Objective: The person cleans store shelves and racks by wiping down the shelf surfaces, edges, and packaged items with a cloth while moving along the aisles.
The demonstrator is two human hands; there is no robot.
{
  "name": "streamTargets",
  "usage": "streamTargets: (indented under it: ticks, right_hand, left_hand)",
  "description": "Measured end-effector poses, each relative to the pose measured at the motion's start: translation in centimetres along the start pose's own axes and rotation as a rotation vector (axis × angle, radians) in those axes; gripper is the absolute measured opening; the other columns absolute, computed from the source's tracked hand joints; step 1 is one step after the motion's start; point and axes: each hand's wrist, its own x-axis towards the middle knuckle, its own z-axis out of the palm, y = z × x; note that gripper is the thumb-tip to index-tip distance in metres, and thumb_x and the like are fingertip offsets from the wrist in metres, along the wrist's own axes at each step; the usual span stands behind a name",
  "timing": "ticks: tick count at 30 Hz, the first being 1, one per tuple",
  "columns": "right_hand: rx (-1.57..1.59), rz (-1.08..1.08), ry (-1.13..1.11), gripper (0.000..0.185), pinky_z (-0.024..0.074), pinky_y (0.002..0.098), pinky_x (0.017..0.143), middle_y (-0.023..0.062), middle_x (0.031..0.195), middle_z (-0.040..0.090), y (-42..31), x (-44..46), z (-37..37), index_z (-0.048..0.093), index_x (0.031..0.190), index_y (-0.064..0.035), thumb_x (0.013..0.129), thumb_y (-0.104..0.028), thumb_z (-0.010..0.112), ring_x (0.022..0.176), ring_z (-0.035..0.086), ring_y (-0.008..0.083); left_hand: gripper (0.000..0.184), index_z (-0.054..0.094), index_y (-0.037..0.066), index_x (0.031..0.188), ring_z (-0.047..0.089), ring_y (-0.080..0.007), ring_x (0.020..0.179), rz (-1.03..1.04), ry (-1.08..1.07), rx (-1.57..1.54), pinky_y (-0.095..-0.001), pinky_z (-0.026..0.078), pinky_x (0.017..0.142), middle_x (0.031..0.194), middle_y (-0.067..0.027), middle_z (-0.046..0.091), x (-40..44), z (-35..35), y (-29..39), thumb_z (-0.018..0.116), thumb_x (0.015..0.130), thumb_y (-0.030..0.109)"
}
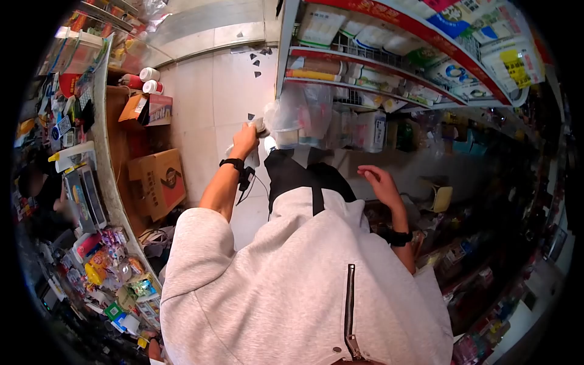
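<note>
My left hand [246, 140] is closed round a greyish cloth-like item [258, 126], whose exact nature I cannot make out; it hangs low over the tiled floor. Just right of it stand translucent plastic bags [292, 115] below the shelf. Dark fragments [256, 63] lie scattered on the floor beyond the hand, one of them [250, 116] close to it. My right hand [376, 177] is held out at the right of my body, fingers loosely apart, with nothing in it.
Shelves [389, 55] of packaged goods rise at the front right. At the left, a counter [115, 182] carries small goods, with a cardboard box [159, 182] and white-lidded jars [150, 81] beside it. A yellow stool-like object [442, 199] stands at the right.
</note>
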Motion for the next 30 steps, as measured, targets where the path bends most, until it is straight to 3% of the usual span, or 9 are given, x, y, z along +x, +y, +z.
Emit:
streamTargets:
  ticks: [10,13,15,17,21,24,26,27,30]
  right_hand:
    - [0.066,-0.076,-0.017,0.025,0.0505,0.0310,0.091,0.0101,0.110,0.073,7.6,-5.3,-5.5,0.067,0.119,0.0015,0.103,-0.014,0.054,0.102,0.068,0.0192]
    - [0.076,-0.121,0.006,0.026,0.0504,0.0312,0.092,0.0104,0.111,0.073,11.1,-6.8,-7.2,0.067,0.119,0.0014,0.103,-0.014,0.053,0.103,0.068,0.0204]
    - [0.168,0.008,0.053,0.026,0.0505,0.0318,0.092,0.0110,0.111,0.073,13.2,-7.9,-7.4,0.066,0.120,0.0004,0.104,-0.014,0.052,0.105,0.068,0.0204]
    - [0.160,0.012,0.064,0.026,0.0506,0.0320,0.092,0.0112,0.111,0.072,15.0,-8.5,-7.1,0.066,0.120,-0.0001,0.104,-0.015,0.052,0.106,0.068,0.0203]
    - [0.107,0.047,0.107,0.026,0.0510,0.0323,0.091,0.0108,0.111,0.072,15.5,-9.5,-5.1,0.067,0.119,-0.0004,0.104,-0.017,0.052,0.105,0.067,0.0182]
    - [0.165,0.143,0.161,0.027,0.0509,0.0327,0.090,0.0106,0.110,0.072,15.6,-10.1,-2.6,0.066,0.120,-0.0004,0.105,-0.019,0.052,0.102,0.066,0.0174]
    - [0.234,0.193,0.174,0.027,0.0509,0.0307,0.089,0.0095,0.110,0.071,16.5,-10.5,-0.6,0.065,0.121,-0.0005,0.105,-0.019,0.053,0.100,0.066,0.0163]
    - [0.304,0.228,0.181,0.027,0.0509,0.0288,0.089,0.0084,0.111,0.071,16.6,-10.3,0.2,0.064,0.123,-0.0005,0.105,-0.018,0.054,0.099,0.065,0.0151]
    - [0.292,0.299,0.215,0.028,0.0503,0.0280,0.088,0.0083,0.112,0.070,14.6,-9.9,2.3,0.063,0.124,-0.0008,0.105,-0.019,0.053,0.099,0.065,0.0150]
  left_hand:
    - [0.033,0.058,0.008,0.113,0.064,-0.0473,0.103,-0.011,0.255,-0.093,-0.0565,0.053,0.084,0.128,-0.0236,0.054,-4.0,0.7,9.6,0.069,0.082,0.015]
    - [0.061,0.053,0.010,0.136,0.062,-0.0484,0.107,-0.070,0.553,-0.129,-0.0538,0.054,0.087,0.137,-0.0262,0.047,-4.0,-0.5,12.2,0.074,0.078,0.013]
    - [0.075,0.045,0.014,0.147,0.061,-0.0482,0.109,-0.118,0.661,-0.151,-0.0522,0.054,0.088,0.140,-0.0260,0.044,-2.8,-2.4,13.6,0.074,0.078,0.011]
    - [0.080,0.037,0.017,0.153,0.058,-0.0497,0.112,-0.099,0.768,-0.220,-0.0525,0.051,0.092,0.142,-0.0260,0.039,-1.0,-4.8,14.7,0.071,0.080,0.016]
    - [0.087,0.025,0.009,0.157,0.055,-0.0508,0.117,0.040,0.873,-0.109,-0.0518,0.050,0.094,0.146,-0.0295,0.034,4.1,-9.3,16.9,0.070,0.083,0.017]
    - [0.082,0.023,0.005,0.155,0.055,-0.0508,0.117,-0.063,0.781,-0.162,-0.0542,0.050,0.093,0.147,-0.0300,0.034,8.0,-10.7,18.8,0.066,0.086,0.015]
    - [0.072,0.020,0.004,0.154,0.054,-0.0507,0.117,-0.179,0.829,-0.301,-0.0560,0.049,0.094,0.150,-0.0282,0.032,11.2,-9.6,18.8,0.057,0.093,0.012]
    - [0.082,0.015,-0.006,0.154,0.055,-0.0485,0.117,-0.158,0.893,-0.317,-0.0507,0.053,0.093,0.148,-0.0306,0.032,12.4,-8.5,18.3,0.063,0.090,0.016]
    - [0.085,0.012,-0.004,0.156,0.049,-0.0469,0.127,-0.135,0.969,-0.284,-0.0511,0.052,0.095,0.152,-0.0290,0.029,13.6,-5.4,18.1,0.063,0.091,0.018]
